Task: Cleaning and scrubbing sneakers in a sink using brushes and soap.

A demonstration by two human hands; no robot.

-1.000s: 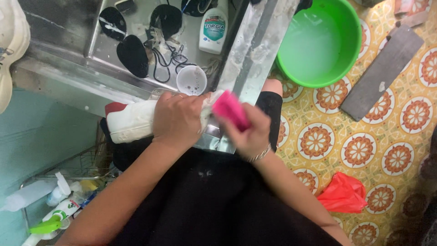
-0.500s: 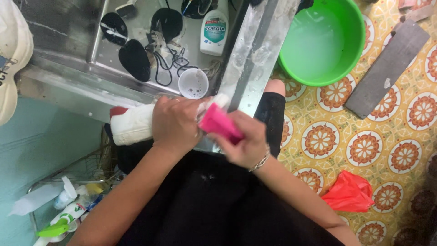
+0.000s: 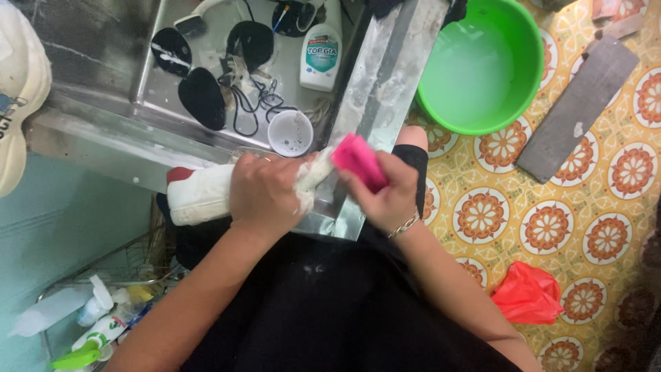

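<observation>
We are wrapping our left hand (image 3: 265, 191) around the middle of a white shoe (image 3: 206, 194), fingers curled tight over its soapy upper. We are gripping a pink brush (image 3: 359, 161) in our right hand (image 3: 385, 196), fingers closed along its back, its end touching the shoe's toe. The shoe is lying with its long axis nearly level across the sink (image 3: 103, 131) front edge, its heel with a red patch pointing away from the brush and its toe pointing toward the sink's corner.

Against half a second ago, the brush is sitting higher and further toward the green basin (image 3: 530, 83), and our right hand is lifting with it; the shoe and left hand are barely shifting.

Inside the sink, dark insoles (image 3: 202, 96), black laces (image 3: 258, 100), a white cup (image 3: 290, 132) and a bottle (image 3: 321, 55) are crowding the floor just behind the shoe. The metal rim is running right beside the brush. Beyond the sink's corner, patterned tile (image 3: 544, 227) is lying open between the basin, a grey slab (image 3: 575, 103) and a red bag (image 3: 527, 293).
</observation>
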